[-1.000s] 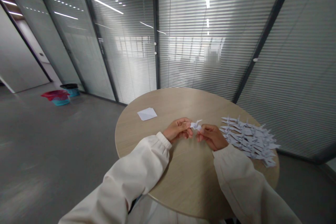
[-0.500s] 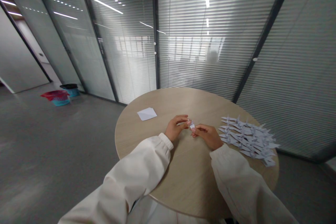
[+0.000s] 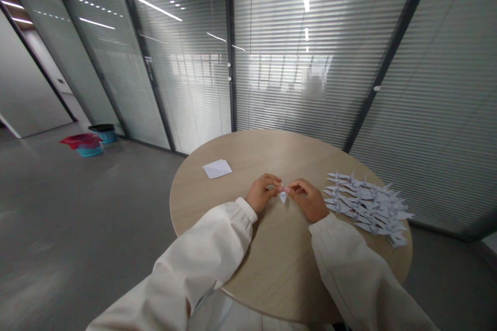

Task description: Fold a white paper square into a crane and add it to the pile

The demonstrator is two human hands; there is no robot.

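Observation:
A small piece of folded white paper (image 3: 283,197) is pinched between my two hands above the middle of the round table. My left hand (image 3: 264,192) grips its left side with thumb and fingertips. From the right, my right hand (image 3: 308,199) pinches the same piece, its thumb close to the left one. A pointed white tip hangs below the fingertips; the rest of the paper is mostly hidden by the fingers. Right of my right hand, many folded paper cranes (image 3: 365,204) lie in close rows.
The round wooden table (image 3: 279,269) bears a small stack of white paper sheets (image 3: 217,168) at its far left. Glass partitions with blinds (image 3: 287,98) stand right behind it. Two bins, one with a red liner (image 3: 82,140) and one with a black rim (image 3: 106,133), stand on the floor at left.
The folded paper has turned, so a pointed end now faces down toward me. My right fingers have shifted up to meet the left fingertips, which have dropped slightly.

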